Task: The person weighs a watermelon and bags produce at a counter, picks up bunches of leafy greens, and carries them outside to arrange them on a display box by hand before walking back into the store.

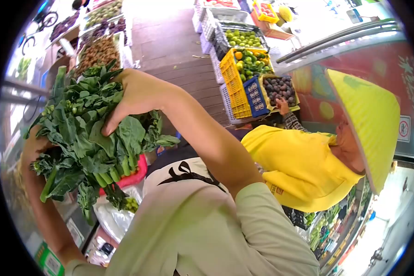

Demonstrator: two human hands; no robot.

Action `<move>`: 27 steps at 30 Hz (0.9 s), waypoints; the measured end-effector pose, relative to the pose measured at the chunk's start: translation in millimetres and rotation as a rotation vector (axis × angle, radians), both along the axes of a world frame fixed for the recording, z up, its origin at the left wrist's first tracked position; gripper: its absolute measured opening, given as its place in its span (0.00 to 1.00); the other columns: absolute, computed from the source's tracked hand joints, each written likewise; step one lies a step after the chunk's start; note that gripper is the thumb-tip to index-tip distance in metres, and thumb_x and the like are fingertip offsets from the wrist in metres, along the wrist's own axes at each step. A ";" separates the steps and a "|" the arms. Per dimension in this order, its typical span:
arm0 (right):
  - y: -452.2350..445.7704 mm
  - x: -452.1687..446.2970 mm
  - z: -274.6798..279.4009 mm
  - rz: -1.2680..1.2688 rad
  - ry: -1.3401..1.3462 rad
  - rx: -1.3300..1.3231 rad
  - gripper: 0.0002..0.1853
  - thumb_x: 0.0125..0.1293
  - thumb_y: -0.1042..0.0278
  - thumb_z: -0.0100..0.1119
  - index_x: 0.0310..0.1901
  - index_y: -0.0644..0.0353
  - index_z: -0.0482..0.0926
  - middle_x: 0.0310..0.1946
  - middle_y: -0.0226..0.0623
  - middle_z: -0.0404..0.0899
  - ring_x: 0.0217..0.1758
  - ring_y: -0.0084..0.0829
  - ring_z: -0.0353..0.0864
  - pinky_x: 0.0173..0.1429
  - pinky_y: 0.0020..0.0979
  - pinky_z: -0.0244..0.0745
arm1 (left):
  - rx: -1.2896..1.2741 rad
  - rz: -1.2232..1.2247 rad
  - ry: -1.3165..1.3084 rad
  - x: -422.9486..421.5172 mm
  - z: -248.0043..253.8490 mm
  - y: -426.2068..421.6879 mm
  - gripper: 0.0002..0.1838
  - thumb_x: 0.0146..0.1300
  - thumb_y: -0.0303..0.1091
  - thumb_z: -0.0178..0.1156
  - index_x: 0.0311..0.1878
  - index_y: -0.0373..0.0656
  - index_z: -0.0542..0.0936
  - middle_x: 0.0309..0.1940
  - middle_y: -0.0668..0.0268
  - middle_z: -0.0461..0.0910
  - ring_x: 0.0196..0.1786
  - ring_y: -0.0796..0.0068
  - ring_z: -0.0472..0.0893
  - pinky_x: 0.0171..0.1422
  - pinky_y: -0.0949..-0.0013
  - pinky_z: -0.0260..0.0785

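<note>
A large bunch of leafy greens (85, 119) with thick green stalks fills the left of the head view. My right hand (135, 94) closes on its upper right side, thumb across the leaves and the other fingers partly hidden. On the left edge, my left hand (36, 143) holds the bunch, its fingers mostly buried in the leaves. Below the stalks lie part of a red container (139, 171) and a clear plastic bag (117, 216) with small green produce (131, 204) beside it.
At the right, a person in a yellow top (303, 165) and pointed hat (365, 124) reaches into a box of dark round fruit (278, 88). Yellow crates (234, 83) of green fruit stand beyond. Fruit trays (99, 55) line the upper left.
</note>
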State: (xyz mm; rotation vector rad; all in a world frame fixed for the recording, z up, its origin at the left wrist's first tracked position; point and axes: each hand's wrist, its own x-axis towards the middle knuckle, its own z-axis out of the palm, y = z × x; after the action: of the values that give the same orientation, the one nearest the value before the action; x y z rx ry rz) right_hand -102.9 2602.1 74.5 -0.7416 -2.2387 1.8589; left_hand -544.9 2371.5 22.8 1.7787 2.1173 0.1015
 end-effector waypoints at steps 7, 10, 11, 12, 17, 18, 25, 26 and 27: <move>110.1 -7.0 -25.1 -0.062 0.154 -0.180 0.31 0.36 0.66 0.89 0.45 0.69 0.88 0.44 0.41 0.91 0.46 0.30 0.89 0.56 0.34 0.82 | -0.146 0.241 -0.141 63.9 32.0 192.3 0.17 0.71 0.35 0.58 0.54 0.31 0.80 0.42 0.55 0.85 0.40 0.65 0.85 0.43 0.61 0.77; 166.4 -5.1 -48.7 -0.090 0.206 -0.180 0.30 0.37 0.67 0.89 0.46 0.68 0.88 0.43 0.41 0.91 0.45 0.31 0.89 0.56 0.33 0.82 | -0.067 0.286 -0.419 44.3 -2.5 252.1 0.17 0.72 0.35 0.56 0.56 0.31 0.80 0.40 0.55 0.85 0.39 0.64 0.84 0.44 0.61 0.76; 188.4 -4.0 -54.7 -0.095 0.166 -0.136 0.30 0.37 0.68 0.88 0.47 0.68 0.88 0.44 0.41 0.91 0.45 0.31 0.89 0.56 0.33 0.82 | -0.031 0.266 -0.493 21.6 -24.9 270.3 0.17 0.72 0.35 0.56 0.57 0.32 0.80 0.41 0.55 0.85 0.39 0.64 0.83 0.45 0.61 0.76; 209.8 -6.1 -58.9 -0.096 0.133 -0.103 0.31 0.38 0.68 0.88 0.47 0.67 0.88 0.44 0.41 0.91 0.45 0.31 0.90 0.56 0.33 0.82 | 0.014 0.164 -0.434 18.4 -22.0 287.0 0.19 0.69 0.35 0.60 0.58 0.33 0.80 0.44 0.55 0.84 0.43 0.62 0.83 0.48 0.60 0.76; 315.6 2.5 -59.0 -0.118 0.173 -0.183 0.31 0.38 0.68 0.88 0.48 0.69 0.88 0.44 0.42 0.91 0.46 0.32 0.90 0.56 0.32 0.82 | -0.119 0.131 -0.534 25.1 -46.9 421.0 0.30 0.58 0.38 0.72 0.62 0.36 0.79 0.52 0.56 0.83 0.51 0.58 0.83 0.57 0.57 0.75; 328.5 12.3 -48.0 -0.164 0.106 -0.121 0.31 0.38 0.69 0.88 0.48 0.69 0.88 0.44 0.42 0.91 0.46 0.31 0.89 0.57 0.32 0.82 | -0.163 0.093 -0.588 26.6 -53.5 439.6 0.31 0.58 0.39 0.73 0.63 0.37 0.79 0.54 0.56 0.83 0.52 0.59 0.83 0.58 0.57 0.76; 494.2 -30.0 -82.4 -0.137 0.272 -0.188 0.30 0.42 0.71 0.85 0.51 0.65 0.87 0.45 0.37 0.91 0.48 0.30 0.88 0.61 0.32 0.79 | -0.068 -0.261 -0.479 73.6 11.4 635.3 0.31 0.54 0.41 0.73 0.61 0.40 0.83 0.59 0.60 0.84 0.54 0.64 0.84 0.64 0.62 0.76; 513.2 -35.7 -80.2 -0.171 0.262 -0.174 0.31 0.41 0.72 0.85 0.53 0.64 0.87 0.46 0.37 0.91 0.49 0.30 0.87 0.61 0.33 0.79 | -0.001 -0.371 -0.475 65.4 1.7 666.3 0.30 0.52 0.40 0.74 0.60 0.40 0.84 0.56 0.60 0.86 0.53 0.64 0.84 0.63 0.62 0.76; 532.6 -40.7 -79.4 -0.207 0.249 -0.162 0.33 0.41 0.73 0.85 0.54 0.64 0.86 0.47 0.37 0.90 0.50 0.30 0.87 0.62 0.33 0.79 | 0.118 -0.479 -0.389 46.3 -16.1 693.5 0.30 0.50 0.39 0.75 0.58 0.41 0.85 0.52 0.61 0.87 0.51 0.65 0.85 0.61 0.63 0.77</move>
State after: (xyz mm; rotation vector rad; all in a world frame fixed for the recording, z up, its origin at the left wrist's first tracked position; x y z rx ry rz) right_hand -143.6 3134.7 -4.9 -0.6918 -1.8068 1.9267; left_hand -498.6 3065.0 6.7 2.0829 1.4086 0.4128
